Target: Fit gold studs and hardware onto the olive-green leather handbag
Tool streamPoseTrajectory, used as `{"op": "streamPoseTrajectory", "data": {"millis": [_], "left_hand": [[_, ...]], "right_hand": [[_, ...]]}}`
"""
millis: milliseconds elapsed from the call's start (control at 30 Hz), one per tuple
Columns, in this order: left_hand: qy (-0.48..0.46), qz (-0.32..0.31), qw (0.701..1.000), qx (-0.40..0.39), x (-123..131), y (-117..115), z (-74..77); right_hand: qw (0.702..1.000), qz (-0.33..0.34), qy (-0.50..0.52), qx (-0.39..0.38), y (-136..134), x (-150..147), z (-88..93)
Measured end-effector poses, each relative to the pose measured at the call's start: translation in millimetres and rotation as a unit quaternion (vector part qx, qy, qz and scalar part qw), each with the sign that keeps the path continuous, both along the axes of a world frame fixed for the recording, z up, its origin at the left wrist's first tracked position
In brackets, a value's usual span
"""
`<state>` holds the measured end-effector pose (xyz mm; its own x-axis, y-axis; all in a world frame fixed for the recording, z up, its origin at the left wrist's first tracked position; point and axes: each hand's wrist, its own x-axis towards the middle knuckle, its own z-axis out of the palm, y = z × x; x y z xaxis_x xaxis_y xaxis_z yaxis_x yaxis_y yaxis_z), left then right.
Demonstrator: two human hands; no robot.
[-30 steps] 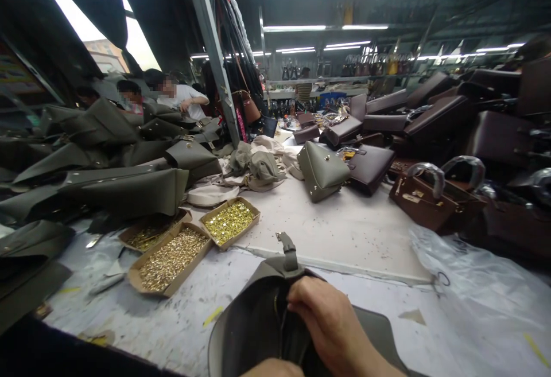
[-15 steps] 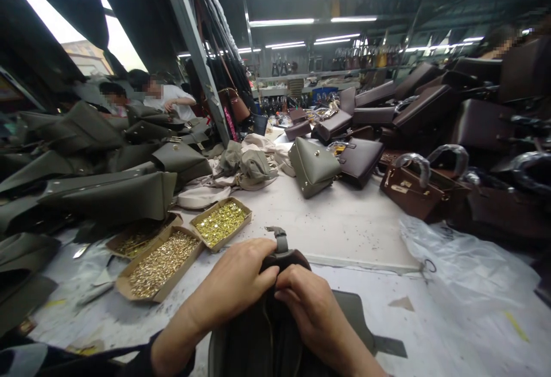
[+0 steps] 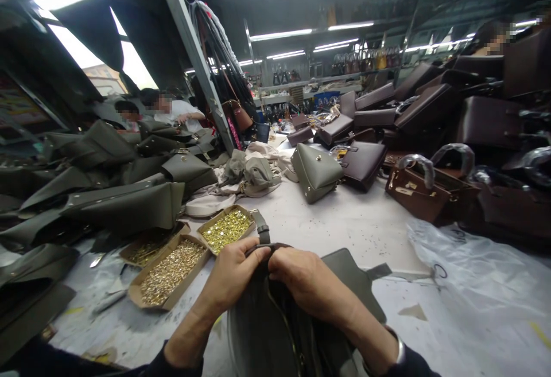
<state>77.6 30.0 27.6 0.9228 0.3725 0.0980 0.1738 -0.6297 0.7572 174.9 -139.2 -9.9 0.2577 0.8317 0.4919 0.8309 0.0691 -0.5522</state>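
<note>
At the near edge of the worktable (image 3: 353,228), at six o'clock in the view, both hands meet on the top rim of an unfinished olive-green bag (image 3: 275,325). The left hand (image 3: 230,273) is curled shut around the rim from the nine o'clock side, and the right hand (image 3: 303,279) is closed on it from three o'clock, fingertips almost touching the left's. A short strap tab (image 3: 259,228) with a metal buckle sticks up from the rim at twelve o'clock, just past the knuckles.

By the look of it, the step in hand is work on the rim where the tab is fixed, pressing or seating something there. A next move would call for a firm pinch from both sides and a steady bag.

The bag is matte, dark olive, soft-sided and open at the top, with a flap (image 3: 353,276) lying flat toward two o'clock. Trays of brass fittings (image 3: 172,271) sit near at ten o'clock.
</note>
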Motion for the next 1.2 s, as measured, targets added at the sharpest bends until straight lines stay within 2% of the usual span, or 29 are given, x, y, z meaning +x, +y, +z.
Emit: {"op": "streamPoseTrajectory", "data": {"millis": [100,200,367,433,500,600,700,800,900,1200], "left_hand": [[-0.013,0.016,1.000,-0.015,-8,7,-12.3],[-0.024,-0.001,0.999,-0.031,-20,12,-24.1],[0.011,-0.052,0.998,-0.023,-37,10,-23.9],[0.028,-0.038,0.999,0.025,-38,6,-21.9],[0.041,-0.004,0.992,0.116,-37,1,-22.7],[0.030,0.042,0.963,0.264,-32,-5,-30.0],[-0.023,0.048,0.943,0.329,-30,-7,-39.8],[-0.093,0.031,0.936,0.338,-32,-4,-44.8],[-0.130,0.007,0.934,0.333,-34,-1,-42.7],[-0.143,-0.077,0.954,0.250,-27,4,-31.7]], "right_hand": [[0.999,0.017,-0.025,-0.028,4,-3,-6.3],[0.999,0.016,-0.035,-0.023,7,-12,-17.1],[1.000,-0.010,0.020,-0.010,9,-18,-22.1],[0.998,-0.020,0.065,-0.008,9,-18,-19.7],[0.994,-0.021,0.105,-0.001,9,-19,-17.3],[0.988,-0.016,0.151,0.022,9,-22,-16.8],[0.982,-0.017,0.182,0.038,8,-22,-19.0],[0.980,-0.016,0.193,0.036,5,-19,-20.4],[0.978,-0.015,0.206,0.038,4,-17,-21.1],[0.950,0.002,0.292,0.111,6,-14,-28.4]]}}
